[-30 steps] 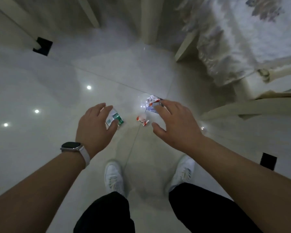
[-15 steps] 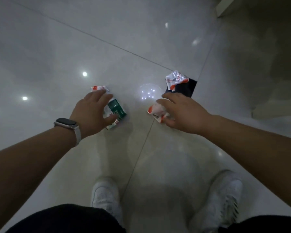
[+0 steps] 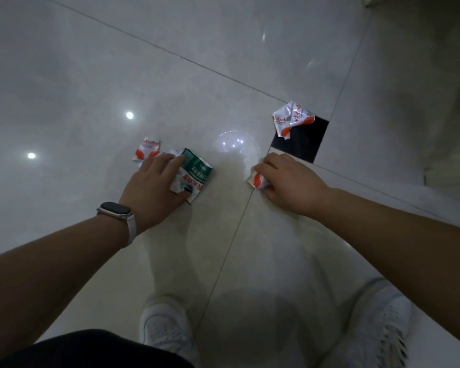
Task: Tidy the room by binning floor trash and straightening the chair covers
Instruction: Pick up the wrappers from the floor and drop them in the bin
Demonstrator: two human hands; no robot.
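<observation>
The person is bent low over the tiled floor [image 3: 91, 75], partway through gathering litter. The left hand [image 3: 152, 189] has its fingers curled round a crumpled green packet [image 3: 197, 171], and the right hand [image 3: 290, 184] pinches a small red-and-white wrapper [image 3: 256, 180] at the grout line. I'd say both need lifting clear next, then the second wrapper [image 3: 146, 151] just beyond the left hand and the third wrapper [image 3: 290, 119] on the dark inset [image 3: 303, 144]; no bin is in sight.

green wrapper [image 3: 197, 168]: crumpled, on floor [image 3: 223, 75]. flat red-white wrapper [image 3: 146, 152]: just beside it. small red-white wrapper [image 3: 256, 179]: apart, rightward. crumpled red-white wrapper [image 3: 290, 119]: overlapping black tile [image 3: 303, 142].
</observation>
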